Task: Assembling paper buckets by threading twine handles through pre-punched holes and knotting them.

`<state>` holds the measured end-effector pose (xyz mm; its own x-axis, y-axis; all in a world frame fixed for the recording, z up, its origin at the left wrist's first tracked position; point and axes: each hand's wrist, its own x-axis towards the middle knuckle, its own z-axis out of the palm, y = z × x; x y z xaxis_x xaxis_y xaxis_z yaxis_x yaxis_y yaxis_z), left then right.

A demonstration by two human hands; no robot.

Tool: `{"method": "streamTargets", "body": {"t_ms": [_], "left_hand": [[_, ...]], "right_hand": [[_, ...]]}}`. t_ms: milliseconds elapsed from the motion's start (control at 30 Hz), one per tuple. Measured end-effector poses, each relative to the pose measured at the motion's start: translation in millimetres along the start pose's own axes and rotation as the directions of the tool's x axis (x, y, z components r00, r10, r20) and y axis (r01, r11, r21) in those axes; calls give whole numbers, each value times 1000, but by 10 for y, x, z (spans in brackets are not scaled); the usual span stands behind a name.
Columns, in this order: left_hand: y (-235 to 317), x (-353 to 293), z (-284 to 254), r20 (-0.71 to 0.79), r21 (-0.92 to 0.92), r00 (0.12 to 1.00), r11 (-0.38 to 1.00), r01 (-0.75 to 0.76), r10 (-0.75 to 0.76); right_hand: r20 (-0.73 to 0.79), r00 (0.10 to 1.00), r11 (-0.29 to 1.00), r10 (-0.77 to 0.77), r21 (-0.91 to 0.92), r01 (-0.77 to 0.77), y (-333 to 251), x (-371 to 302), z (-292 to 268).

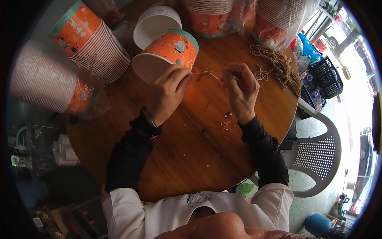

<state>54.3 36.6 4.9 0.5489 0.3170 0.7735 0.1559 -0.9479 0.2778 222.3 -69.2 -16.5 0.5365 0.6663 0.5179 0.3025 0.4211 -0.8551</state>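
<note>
A thin tan strand of twine [206, 73] stretches between my two hands above the far half of the round wooden table. My left hand [170, 94] is closed, pinching the strand's left end between thumb and fingers. At the other end my right hand [241, 89] pinches it with bent fingers. Just beyond my left hand an orange paper bucket [169, 47] with a teal band lies on its side, its white inside facing me. Small orange and white bits [225, 126] lie scattered on the tabletop below my right hand.
A heap of tan twine [278, 67] lies at the table's right edge. Stacked paper buckets [99, 49] stand at the left, with wrapped stacks [43, 77] beside them and more at the back. A white bucket [155, 26] stands behind the orange one. A grey plastic chair [314, 155] is at the right.
</note>
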Motion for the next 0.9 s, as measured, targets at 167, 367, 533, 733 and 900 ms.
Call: {"method": "streamTargets", "body": {"t_ms": [167, 367, 533, 733, 900], "left_hand": [[82, 8, -74, 162, -313, 929, 875, 369, -334], [153, 27, -123, 407, -494, 789, 616, 614, -460], [198, 4, -74, 395, -568, 838, 618, 544, -375], [183, -21, -21, 403, -572, 835, 609, 550, -375], [145, -42, -36, 426, -620, 797, 504, 602, -428]], "right_hand": [[126, 945, 904, -301, -279, 325, -146, 29, -18], [334, 897, 899, -291, -227, 376, -267, -35, 81], [297, 941, 966, -161, -149, 212, -247, -22, 68], [277, 960, 995, -29, -79, 53, -88, -19, 55], [335, 869, 885, 364, 166, -434, -105, 8, 62]]}}
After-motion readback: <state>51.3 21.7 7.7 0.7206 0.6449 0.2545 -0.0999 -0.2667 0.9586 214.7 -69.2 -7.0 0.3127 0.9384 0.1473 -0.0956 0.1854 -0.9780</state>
